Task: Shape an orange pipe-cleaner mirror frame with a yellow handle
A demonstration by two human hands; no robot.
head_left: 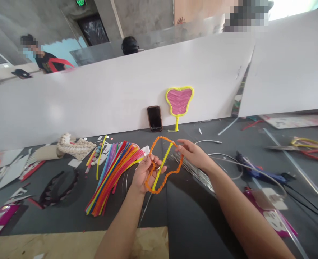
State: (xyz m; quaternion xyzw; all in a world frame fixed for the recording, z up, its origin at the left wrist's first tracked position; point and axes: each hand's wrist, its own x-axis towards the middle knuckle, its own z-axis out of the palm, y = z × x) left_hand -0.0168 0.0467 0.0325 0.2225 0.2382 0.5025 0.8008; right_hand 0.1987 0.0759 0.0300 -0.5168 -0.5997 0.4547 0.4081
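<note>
Both my hands, fingertips closed, pinched the orange loop [161,137] above the worktop [188,223], in from its far edge: left hand [141,176] at one side, right hand [193,153] by the yellow strip's [165,157] top. I needed soft pinches to save its curves.

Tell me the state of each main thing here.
Orange, bumpy, bent loop: held in left hand, right hand at its edge.
Yellow bumpy strip: straight, spanning the loop.
Pink paddle shape with yellow rim: upright.
Brown-edged black phone: propped upright, screen dark.
Multicoloured fuzzy stems: loosely bundled, lying flat.
</note>
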